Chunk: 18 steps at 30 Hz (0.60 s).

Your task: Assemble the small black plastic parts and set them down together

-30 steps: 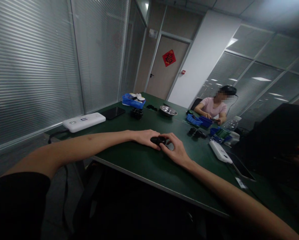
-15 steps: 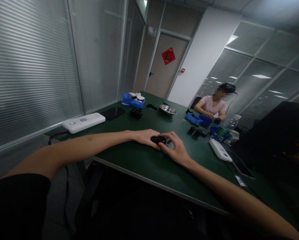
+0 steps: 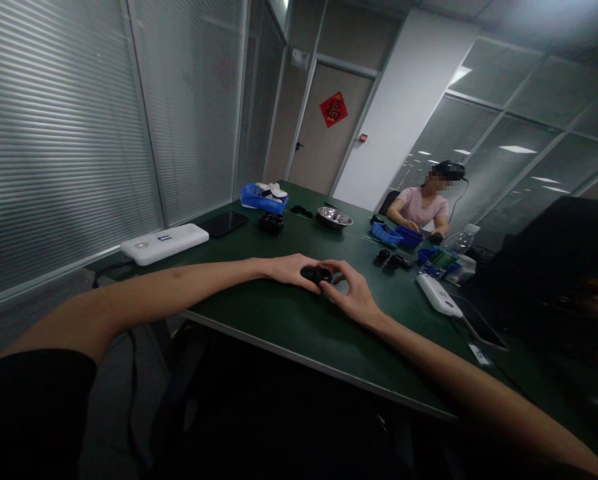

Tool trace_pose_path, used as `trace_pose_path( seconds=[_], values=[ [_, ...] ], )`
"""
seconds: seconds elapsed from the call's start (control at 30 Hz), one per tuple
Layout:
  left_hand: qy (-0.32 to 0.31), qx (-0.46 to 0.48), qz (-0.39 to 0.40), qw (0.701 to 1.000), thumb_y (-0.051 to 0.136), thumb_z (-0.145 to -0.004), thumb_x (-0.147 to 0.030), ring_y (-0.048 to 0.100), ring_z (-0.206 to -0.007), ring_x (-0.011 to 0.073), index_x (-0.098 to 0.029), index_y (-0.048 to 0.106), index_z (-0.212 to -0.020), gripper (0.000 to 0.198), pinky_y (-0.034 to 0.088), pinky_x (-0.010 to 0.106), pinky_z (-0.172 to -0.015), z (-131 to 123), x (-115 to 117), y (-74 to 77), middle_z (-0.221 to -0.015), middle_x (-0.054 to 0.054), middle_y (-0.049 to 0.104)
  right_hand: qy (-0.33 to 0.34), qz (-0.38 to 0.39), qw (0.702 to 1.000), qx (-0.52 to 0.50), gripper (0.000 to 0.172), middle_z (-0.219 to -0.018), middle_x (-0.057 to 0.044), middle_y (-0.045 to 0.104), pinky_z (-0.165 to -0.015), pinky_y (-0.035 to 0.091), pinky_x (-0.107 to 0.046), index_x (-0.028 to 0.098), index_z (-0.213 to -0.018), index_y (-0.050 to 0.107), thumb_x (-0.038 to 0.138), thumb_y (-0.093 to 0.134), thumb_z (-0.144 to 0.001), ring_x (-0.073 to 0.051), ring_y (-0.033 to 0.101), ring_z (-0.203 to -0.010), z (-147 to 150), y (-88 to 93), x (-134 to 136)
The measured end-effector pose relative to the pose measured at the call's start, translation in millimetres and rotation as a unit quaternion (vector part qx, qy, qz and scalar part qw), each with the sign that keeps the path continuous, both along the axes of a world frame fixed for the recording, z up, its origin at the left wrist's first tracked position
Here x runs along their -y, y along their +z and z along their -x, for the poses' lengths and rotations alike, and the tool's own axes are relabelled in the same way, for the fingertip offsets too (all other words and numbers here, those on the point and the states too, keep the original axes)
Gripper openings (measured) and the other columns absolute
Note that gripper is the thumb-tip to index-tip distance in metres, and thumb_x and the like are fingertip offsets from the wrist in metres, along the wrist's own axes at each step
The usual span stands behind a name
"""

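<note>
A small black rounded object [image 3: 317, 273] lies on the dark green table [image 3: 279, 320] in front of me. My left hand [image 3: 289, 270] rests on the table and curls round its left side. My right hand [image 3: 353, 295] pinches its right side with thumb and fingertips. Both arms stretch forward over the table's near edge. What the black object is cannot be made out in the dim light.
A white flat device [image 3: 165, 243] and a dark phone [image 3: 224, 224] lie at the left. Further back stand a blue tray [image 3: 261, 199], a black part [image 3: 271, 223] and a metal bowl [image 3: 334, 217]. A person [image 3: 423, 208] works at blue bins [image 3: 397, 236] opposite. Another white device [image 3: 437, 295] lies at the right.
The view has shifted slightly, so everything sits a little higher and further left in the picture. Both hands stay on the black object; the right fingers have moved a little.
</note>
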State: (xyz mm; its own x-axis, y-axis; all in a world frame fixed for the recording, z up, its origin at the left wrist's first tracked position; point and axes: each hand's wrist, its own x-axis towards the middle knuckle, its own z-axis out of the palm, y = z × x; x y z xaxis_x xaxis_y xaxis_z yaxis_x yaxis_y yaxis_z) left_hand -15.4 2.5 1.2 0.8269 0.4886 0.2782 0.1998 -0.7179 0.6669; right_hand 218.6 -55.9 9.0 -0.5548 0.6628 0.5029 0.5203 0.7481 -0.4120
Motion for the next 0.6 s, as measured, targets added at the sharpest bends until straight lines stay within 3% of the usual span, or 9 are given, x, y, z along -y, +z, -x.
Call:
trace_pose_path(
  seconds=[0.23,0.47,0.6],
  values=[
    [0.016,-0.009,-0.012,1.000,0.077,-0.083,-0.053,0.066,-0.107,0.0230,-0.017,0.067,-0.118,0.051,0.046,0.030,-0.091,0.7,-1.3,-0.7,-0.118,0.006,0.071,-0.019,-0.022,1.000,-0.001,0.029,-0.110,-0.008,0.064,-0.082,0.057,-0.039,0.024,-0.121,0.066,0.039,0.066,-0.096,-0.024,0.064,-0.096,-1.1,-3.1,0.0],
    [0.033,-0.019,-0.010,0.999,0.078,-0.082,-0.050,0.066,-0.101,0.0222,-0.015,0.068,-0.112,0.047,0.045,0.030,-0.085,0.4,0.5,2.6,-0.108,0.006,0.070,0.012,-0.027,1.000,0.010,0.031,-0.117,-0.009,0.062,-0.087,0.057,-0.041,0.024,-0.128,0.063,0.035,0.061,-0.099,-0.025,0.063,-0.104,-1.9,-2.4,2.1],
    [0.018,-0.014,-0.007,1.000,0.077,-0.083,-0.052,0.065,-0.106,0.0230,-0.017,0.068,-0.116,0.049,0.045,0.031,-0.089,1.1,0.3,2.0,-0.113,0.006,0.070,-0.005,-0.024,1.000,0.003,0.031,-0.113,-0.009,0.063,-0.085,0.058,-0.041,0.026,-0.127,0.065,0.039,0.062,-0.099,-0.025,0.064,-0.101,-1.5,-2.0,2.3]
  ],
)
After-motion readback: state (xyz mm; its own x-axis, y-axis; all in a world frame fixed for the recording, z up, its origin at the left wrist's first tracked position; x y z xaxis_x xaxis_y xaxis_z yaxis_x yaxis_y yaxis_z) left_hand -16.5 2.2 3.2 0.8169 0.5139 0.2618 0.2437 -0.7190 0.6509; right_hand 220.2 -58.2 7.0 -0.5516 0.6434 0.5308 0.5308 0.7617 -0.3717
